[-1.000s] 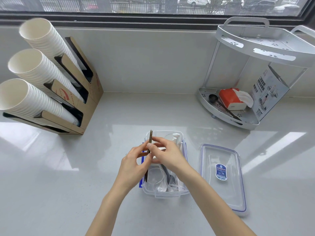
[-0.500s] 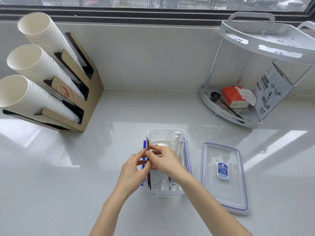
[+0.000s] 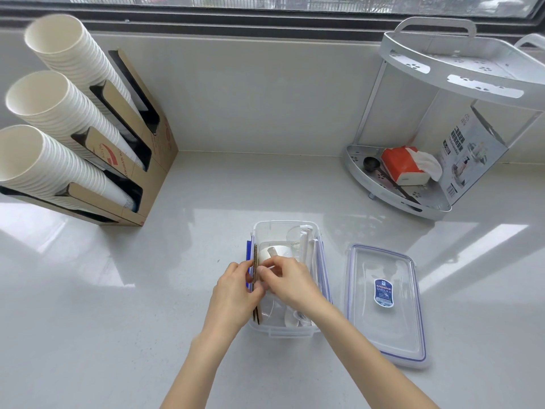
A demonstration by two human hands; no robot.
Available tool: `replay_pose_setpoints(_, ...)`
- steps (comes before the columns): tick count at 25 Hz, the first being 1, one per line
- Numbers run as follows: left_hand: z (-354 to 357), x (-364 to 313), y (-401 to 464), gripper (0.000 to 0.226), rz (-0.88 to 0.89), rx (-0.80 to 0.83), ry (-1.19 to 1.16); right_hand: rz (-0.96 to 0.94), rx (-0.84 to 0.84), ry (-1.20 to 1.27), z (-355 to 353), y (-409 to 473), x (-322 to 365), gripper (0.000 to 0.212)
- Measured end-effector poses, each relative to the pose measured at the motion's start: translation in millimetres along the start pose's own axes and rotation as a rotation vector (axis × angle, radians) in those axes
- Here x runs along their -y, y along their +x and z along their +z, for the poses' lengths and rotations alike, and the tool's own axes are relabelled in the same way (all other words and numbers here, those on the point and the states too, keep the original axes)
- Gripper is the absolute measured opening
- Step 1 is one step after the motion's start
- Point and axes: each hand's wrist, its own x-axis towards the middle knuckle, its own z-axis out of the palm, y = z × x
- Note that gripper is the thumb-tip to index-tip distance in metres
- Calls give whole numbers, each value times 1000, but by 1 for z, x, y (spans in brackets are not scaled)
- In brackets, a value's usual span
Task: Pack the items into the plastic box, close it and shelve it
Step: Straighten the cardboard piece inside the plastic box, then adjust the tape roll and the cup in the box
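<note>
Now both hands pinched on one thin brown stack of flat pieces (image 3: 256, 278), standing on edge against the left wall inside the plastic box (image 3: 285, 227). Left hand (image 3: 236, 293) outside that wall, fingers curled shut around the stack's middle; right hand (image 3: 290, 283) reaching across the box, thumb and forefinger closed on the same stack from the inner side. Box open on the white counter (image 3: 118, 290), holding a clear cup, white spoons and other pale utensils, hard to tell apart. Lid (image 3: 386, 305) lying flat just beside the box on the right, blue label up, not touching it. Corner shelf rack (image 3: 460, 72) well apart at the back right. Compared with a second ago, stack lower: then raised and tilted above the rim, now down along the wall, hands lower with it. Lid unmoved.
</note>
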Motion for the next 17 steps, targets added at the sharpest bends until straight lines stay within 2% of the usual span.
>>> replay_pose_setpoints(3, 2, 2, 0, 21, 13, -25, 45, -131, 51, -236, -14, -14, -10, 25)
replay_pose_setpoints(7, 8, 0, 0, 21, 47, -28, 117, -205, 257, -613, -22, -25, -18, 34)
replay_pose_setpoints(9, 9, 1, 1, 26, 41, -23, 145, -220, 273, -689, -18, -26, -15, 41)
replay_pose_setpoints(12, 9, 5, 1, 47, 48, -1, 167, -250, 263, -759, -13, -26, -13, 46)
replay_pose_setpoints(14, 9, 6, 1, 56, 59, 7, 166, -253, 240, -766, -11, -25, -14, 43)
replay_pose_setpoints(17, 7, 9, 2, 53, 51, 1, 193, -255, 217, -712, -9, -21, -14, 34)
